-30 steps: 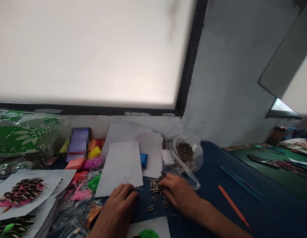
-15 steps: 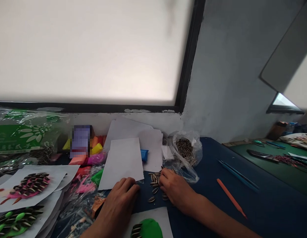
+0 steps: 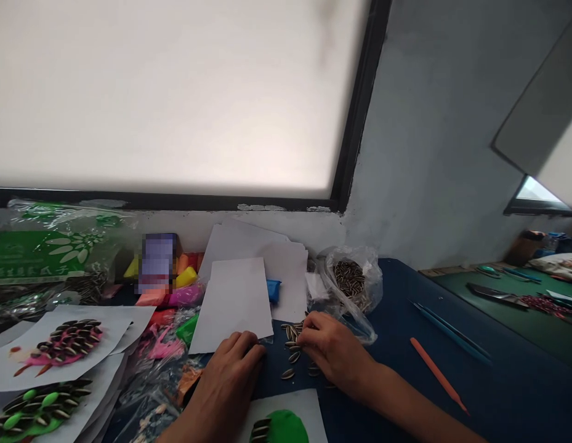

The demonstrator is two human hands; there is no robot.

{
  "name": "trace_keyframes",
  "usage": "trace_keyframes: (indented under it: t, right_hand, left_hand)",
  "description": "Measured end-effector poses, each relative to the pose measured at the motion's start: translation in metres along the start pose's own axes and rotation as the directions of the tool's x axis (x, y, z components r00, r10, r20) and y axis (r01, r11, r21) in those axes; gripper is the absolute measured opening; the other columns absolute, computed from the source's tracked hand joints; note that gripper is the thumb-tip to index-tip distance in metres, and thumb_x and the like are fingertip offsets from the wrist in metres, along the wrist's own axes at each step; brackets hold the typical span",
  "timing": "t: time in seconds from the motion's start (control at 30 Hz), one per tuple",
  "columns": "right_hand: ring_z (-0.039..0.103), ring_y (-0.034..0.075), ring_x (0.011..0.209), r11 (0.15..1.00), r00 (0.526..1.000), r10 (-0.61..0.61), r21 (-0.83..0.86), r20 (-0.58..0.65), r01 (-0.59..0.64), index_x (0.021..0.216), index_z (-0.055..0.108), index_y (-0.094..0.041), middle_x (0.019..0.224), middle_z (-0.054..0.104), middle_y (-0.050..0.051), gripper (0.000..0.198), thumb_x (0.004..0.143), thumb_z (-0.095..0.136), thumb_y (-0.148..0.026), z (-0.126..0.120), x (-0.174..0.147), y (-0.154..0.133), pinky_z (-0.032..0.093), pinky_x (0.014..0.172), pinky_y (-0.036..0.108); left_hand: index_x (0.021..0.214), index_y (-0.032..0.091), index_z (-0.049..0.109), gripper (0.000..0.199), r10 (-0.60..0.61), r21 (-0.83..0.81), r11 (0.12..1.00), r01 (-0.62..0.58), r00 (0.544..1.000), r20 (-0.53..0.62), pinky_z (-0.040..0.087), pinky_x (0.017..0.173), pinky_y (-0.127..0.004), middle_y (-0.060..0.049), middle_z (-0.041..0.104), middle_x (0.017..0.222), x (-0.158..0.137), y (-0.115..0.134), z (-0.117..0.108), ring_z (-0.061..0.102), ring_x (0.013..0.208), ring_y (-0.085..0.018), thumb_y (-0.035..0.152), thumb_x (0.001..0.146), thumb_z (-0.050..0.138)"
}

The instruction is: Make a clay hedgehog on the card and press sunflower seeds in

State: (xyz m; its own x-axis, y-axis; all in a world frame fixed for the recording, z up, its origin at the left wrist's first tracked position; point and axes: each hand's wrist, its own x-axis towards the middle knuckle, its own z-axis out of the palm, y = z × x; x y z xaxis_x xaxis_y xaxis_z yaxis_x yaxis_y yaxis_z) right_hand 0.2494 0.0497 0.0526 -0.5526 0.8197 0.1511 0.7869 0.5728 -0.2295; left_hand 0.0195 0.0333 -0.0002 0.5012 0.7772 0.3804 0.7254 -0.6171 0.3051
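Observation:
Over a small pile of striped sunflower seeds, my right hand has its thumb and fingers pinched together at a seed. Its fingertips partly cover the pile. My left hand rests palm down on the table, fingers loosely extended by the lower edge of a blank white sheet; it holds nothing visible. Below and between both hands lies a white card bearing a flat green clay shape. A few seeds stand in a row on the clay's left side. The card's lower part is cut off by the frame.
A clear plastic bag of seeds stands behind my right hand. Tweezers and an orange clay tool lie to the right. On the left are packets of coloured clay, seed-covered clay pictures and a green seed bag.
My right hand's fingers have shifted slightly toward the near side of the seed pile and closed in a pinch. The left hand stays in place; the whole view has shifted a little.

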Motion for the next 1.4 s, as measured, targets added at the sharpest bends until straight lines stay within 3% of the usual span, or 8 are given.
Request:
trace_keyframes:
  t: [0.13, 0.3, 0.53, 0.6, 0.77, 0.93, 1.07, 1.4]
  right_hand:
    - [0.059, 0.018, 0.086, 0.993, 0.994, -0.105, -0.042, 0.016, 0.106, 0.089, 0.069, -0.018, 0.092, 0.062, 0.004, 0.013, 0.087, 0.063, -0.007, 0.014, 0.001, -0.005, 0.047, 0.073, 0.027]
    - [0.056, 0.022, 0.084, 0.99, 0.992, -0.121, -0.069, 0.024, 0.122, 0.085, 0.063, -0.014, 0.091, 0.063, 0.008, 0.019, 0.09, 0.051, 0.0, 0.03, 0.005, -0.007, 0.047, 0.077, 0.035]
    - [0.06, 0.017, 0.081, 0.993, 0.997, -0.08, 0.085, 0.014, 0.079, 0.091, 0.057, -0.014, 0.091, 0.063, 0.005, 0.014, 0.09, 0.052, -0.001, 0.009, -0.002, -0.013, 0.048, 0.072, 0.027]
    - [0.06, 0.016, 0.082, 0.976, 0.999, -0.05, 0.212, 0.014, 0.046, 0.092, 0.057, -0.015, 0.092, 0.063, 0.004, 0.015, 0.09, 0.052, -0.001, 0.005, -0.008, -0.019, 0.048, 0.073, 0.025]
    - [0.061, 0.014, 0.08, 0.877, 0.998, -0.053, 0.479, 0.012, 0.041, 0.088, 0.065, -0.017, 0.087, 0.064, 0.001, 0.017, 0.089, 0.056, -0.003, 0.011, -0.021, -0.034, 0.047, 0.071, 0.023]
    - [0.061, 0.015, 0.075, 0.904, 0.994, -0.086, 0.415, -0.063, 0.104, 0.079, 0.07, -0.016, 0.079, 0.065, 0.002, 0.014, 0.08, 0.068, -0.002, 0.019, -0.021, -0.04, 0.044, 0.068, 0.023]
    - [0.062, 0.015, 0.074, 0.888, 0.995, -0.086, 0.449, -0.045, 0.097, 0.082, 0.073, -0.016, 0.08, 0.067, 0.003, 0.015, 0.08, 0.067, -0.002, 0.021, -0.019, -0.04, 0.045, 0.066, 0.024]
    - [0.062, 0.014, 0.073, 0.804, 0.985, -0.134, 0.569, -0.112, 0.174, 0.087, 0.075, -0.016, 0.078, 0.067, 0.003, 0.019, 0.088, 0.06, -0.005, 0.033, -0.019, -0.034, 0.046, 0.066, 0.024]
  left_hand:
    - [0.099, 0.019, 0.064, 0.031, 0.013, -0.006, 1.0, -0.013, 0.999, -0.03, 0.054, 0.079, -0.041, -0.009, 0.063, 0.102, 0.0, 0.001, -0.001, 0.059, 0.09, -0.024, 0.007, 0.097, 0.036]
    - [0.099, 0.019, 0.064, 0.029, 0.008, 0.004, 1.0, -0.008, 1.0, -0.024, 0.053, 0.077, -0.042, -0.009, 0.063, 0.1, 0.001, 0.002, -0.003, 0.058, 0.089, -0.025, 0.009, 0.097, 0.037]
    - [0.102, 0.02, 0.065, 0.026, -0.012, -0.03, 0.999, 0.011, 1.0, -0.022, 0.054, 0.078, -0.039, -0.008, 0.066, 0.098, 0.003, 0.001, -0.006, 0.061, 0.089, -0.024, 0.012, 0.097, 0.04]
    - [0.105, 0.02, 0.064, 0.028, -0.014, -0.055, 0.998, 0.013, 1.0, -0.02, 0.054, 0.079, -0.04, -0.008, 0.067, 0.097, 0.003, 0.0, -0.006, 0.062, 0.089, -0.025, 0.011, 0.095, 0.04]
    - [0.103, 0.02, 0.065, 0.03, -0.078, -0.188, 0.98, 0.061, 0.993, -0.088, 0.054, 0.076, -0.036, -0.008, 0.066, 0.096, 0.003, 0.0, -0.007, 0.064, 0.089, -0.024, 0.013, 0.093, 0.038]
    - [0.093, 0.022, 0.067, 0.026, -0.176, -0.35, 0.924, 0.158, 0.984, -0.022, 0.051, 0.067, -0.029, -0.005, 0.064, 0.085, -0.009, 0.008, -0.012, 0.064, 0.077, -0.02, 0.02, 0.094, 0.041]
    - [0.089, 0.022, 0.067, 0.026, -0.243, -0.454, 0.859, 0.237, 0.969, 0.046, 0.049, 0.065, -0.028, -0.003, 0.065, 0.082, -0.023, 0.013, -0.01, 0.063, 0.074, -0.019, 0.021, 0.093, 0.041]
    - [0.093, 0.022, 0.066, 0.028, -0.122, -0.523, 0.846, 0.102, 0.993, -0.003, 0.047, 0.073, -0.029, -0.005, 0.061, 0.092, -0.035, 0.007, 0.001, 0.06, 0.086, -0.019, 0.018, 0.093, 0.038]
